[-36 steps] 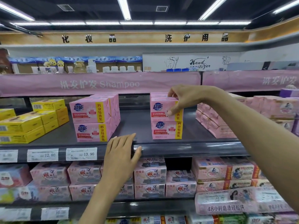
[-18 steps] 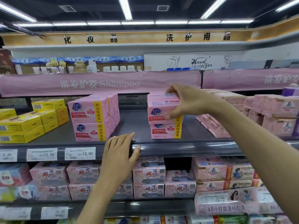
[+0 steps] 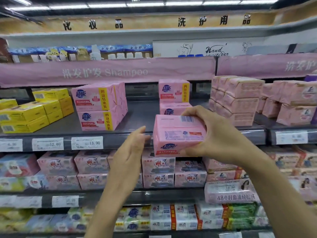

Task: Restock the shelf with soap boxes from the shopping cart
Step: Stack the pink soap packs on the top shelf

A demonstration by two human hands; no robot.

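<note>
At the left of the frame we note yellow soap boxes (image 3: pixel 25 115) stacked on the grey shelf (image 3: pixel 140 114). Price tags reading 12.80 (image 3: pixel 47 143) and 13.90 (image 3: pixel 87 142) are fixed to the shelf's front rail. Just right of the yellow stock stands a two-high pink stack (image 3: pixel 96 107) of soap boxes, brand face forward.

Below centre, the left hand (image 3: pixel 132 152) is raised in front of the rail, fingers extended and relaxed, grasping nothing. Its fingertips lie just beside the left end of the held soap box (image 3: pixel 178 133); we cannot tell whether they touch it.

That pink box sits at the centre of the frame, off the shelf and in front of the rail. It is tilted so its barcode face turns up toward the camera and its brand face points down and forward. The right hand (image 3: pixel 217 134) grasps it at the right end, fingers curled over the top by the barcode, thumb beneath the lower edge.

Behind it on the shelf stands a rear stack (image 3: pixel 173 91) of two matching pink boxes, the lower one partly hidden. Further right, paler wrapped packs (image 3: pixel 240 98) are piled three high. A pink banner (image 3: pixel 106 72) marked "Shampoo" runs above the shelf.
</note>
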